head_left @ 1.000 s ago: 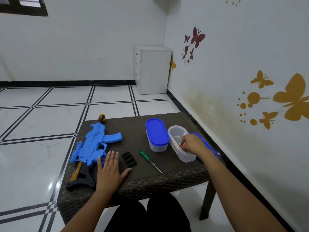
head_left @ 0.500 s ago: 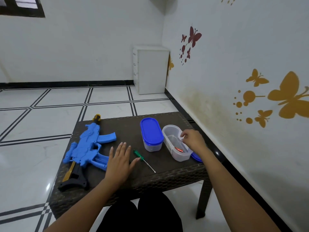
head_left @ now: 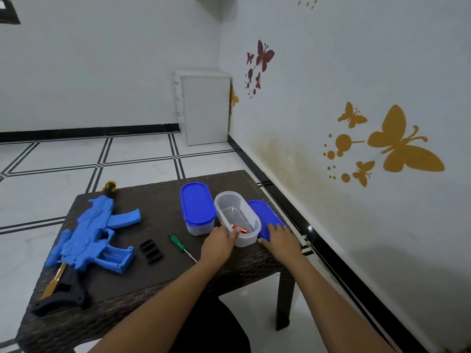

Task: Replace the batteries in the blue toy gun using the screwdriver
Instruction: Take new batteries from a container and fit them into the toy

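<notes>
Our left hand (head_left: 218, 244) curls its fingers on the open tub (head_left: 237, 217) rim, right by the batteries (head_left: 239, 228). Right hand (head_left: 279, 238) lies flat, fingers spread, on the blue lid (head_left: 262, 215). The toy gun (head_left: 94, 235) and screwdriver (head_left: 179, 245) sit untouched on the desk (head_left: 158, 200).

Toy gun (head_left: 86, 235) blue, black-gold stock; screwdriver (head_left: 176, 242) green handle; lids (head_left: 196, 203) blue; table (head_left: 163, 207) dark-brown woven.

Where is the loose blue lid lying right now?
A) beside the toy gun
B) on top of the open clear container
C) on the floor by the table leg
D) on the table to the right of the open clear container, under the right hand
D: the loose blue lid lies on the table right of the open clear container, with the right hand resting on it.
</notes>
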Tool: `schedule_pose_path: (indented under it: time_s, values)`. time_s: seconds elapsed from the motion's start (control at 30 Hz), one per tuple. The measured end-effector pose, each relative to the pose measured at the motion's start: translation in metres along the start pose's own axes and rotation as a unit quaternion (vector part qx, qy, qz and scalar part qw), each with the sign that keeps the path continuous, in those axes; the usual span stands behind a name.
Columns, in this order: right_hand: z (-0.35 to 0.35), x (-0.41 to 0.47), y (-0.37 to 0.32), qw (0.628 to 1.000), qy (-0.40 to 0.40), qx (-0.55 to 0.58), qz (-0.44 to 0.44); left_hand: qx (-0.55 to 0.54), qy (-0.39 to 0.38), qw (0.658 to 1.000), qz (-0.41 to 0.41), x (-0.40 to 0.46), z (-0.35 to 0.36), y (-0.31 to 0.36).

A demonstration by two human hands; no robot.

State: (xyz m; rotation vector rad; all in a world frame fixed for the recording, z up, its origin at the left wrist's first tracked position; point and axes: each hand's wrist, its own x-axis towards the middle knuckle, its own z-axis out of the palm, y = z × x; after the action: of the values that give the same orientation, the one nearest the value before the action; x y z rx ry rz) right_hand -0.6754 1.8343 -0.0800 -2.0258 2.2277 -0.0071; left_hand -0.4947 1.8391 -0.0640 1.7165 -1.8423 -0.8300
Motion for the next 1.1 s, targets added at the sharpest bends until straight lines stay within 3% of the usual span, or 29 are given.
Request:
schedule_pose_path:
  time_s: [0.13, 0.17, 0.2, 0.27, 0.3, 0.4, 0.47, 0.53, 0.73, 0.87, 1.1]
  values:
    - [-0.020, -0.006, -0.002, 0.980, 0.034, -0.163, -0.111, -0.137, -0.075, 0.985, -0.066, 0.013, 0.000, 0.008]
    - [-0.026, -0.005, -0.001, 0.966, 0.087, -0.211, -0.123, -0.155, -0.079, 0.982, -0.072, 0.015, -0.001, 0.009]
    - [-0.038, -0.005, -0.003, 0.974, 0.089, -0.179, -0.104, -0.168, -0.084, 0.979, -0.079, 0.015, -0.002, 0.009]
    - [-0.060, 0.000, -0.002, 0.986, 0.161, 0.022, -0.026, -0.191, -0.101, 0.972, -0.093, 0.016, -0.002, 0.008]
    - [-0.069, 0.005, -0.001, 0.971, 0.189, 0.142, 0.026, -0.196, -0.108, 0.970, -0.095, 0.016, -0.002, 0.007]
    - [-0.080, 0.016, -0.005, 0.836, 0.184, 0.505, 0.110, -0.204, -0.112, 0.969, -0.083, 0.014, -0.003, 0.008]
    - [-0.068, 0.018, -0.018, 0.776, 0.126, 0.605, 0.126, -0.196, -0.109, 0.972, -0.068, 0.013, -0.002, 0.009]
    - [-0.047, 0.019, -0.029, 0.804, 0.099, 0.572, 0.131, -0.175, -0.099, 0.979, -0.044, 0.012, -0.002, 0.009]
    - [-0.024, 0.017, -0.037, 0.927, 0.135, 0.331, 0.111, -0.201, -0.062, 0.977, -0.044, 0.014, -0.002, 0.007]
    - [-0.030, 0.023, -0.043, 0.959, 0.140, 0.234, 0.082, -0.210, -0.015, 0.975, -0.069, 0.024, 0.000, 0.012]
    - [-0.036, 0.028, -0.040, 0.988, 0.081, 0.113, 0.061, -0.226, -0.024, 0.968, -0.109, 0.030, 0.001, 0.015]
